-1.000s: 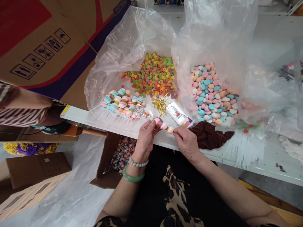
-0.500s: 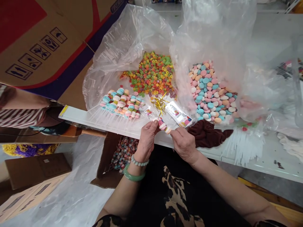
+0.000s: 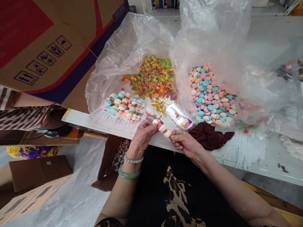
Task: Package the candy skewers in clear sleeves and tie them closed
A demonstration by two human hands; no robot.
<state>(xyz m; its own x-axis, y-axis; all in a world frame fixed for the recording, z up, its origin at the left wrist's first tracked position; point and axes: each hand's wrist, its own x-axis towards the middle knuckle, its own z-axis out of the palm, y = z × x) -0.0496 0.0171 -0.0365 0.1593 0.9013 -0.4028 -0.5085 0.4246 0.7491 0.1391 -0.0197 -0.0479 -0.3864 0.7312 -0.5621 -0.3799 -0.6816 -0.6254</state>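
Observation:
Between my two hands is a candy skewer point(image 3: 163, 128) of stacked pastel and coloured sweets, slanting down to the right. A clear wrapper seems to be around it, though its edges are hard to see. My left hand point(image 3: 144, 134) pinches the upper left end with thumb and fingers. At the lower right end, the thumb and forefinger of my right hand point(image 3: 186, 142) close on the tip by a pale peach sweet. Just beyond lie gold twist ties point(image 3: 160, 106) and a stack of printed cards point(image 3: 179, 116). Finished-looking candy skewers point(image 3: 123, 105) are piled to the left.
Behind are plastic bags of ring gummies point(image 3: 155, 77) and pastel oval candies point(image 3: 210, 94). A brown cloth point(image 3: 209, 135) and white sticks point(image 3: 247, 149) lie right. A large carton point(image 3: 47, 41) stands left; an open box point(image 3: 104, 170) of wrapped sweets sits below the table edge.
My right hand has turned, its curled fingers loosening into a pinch at the skewer's end. My left hand has shifted slightly left and more of the skewer shows. The whole view has tilted a little.

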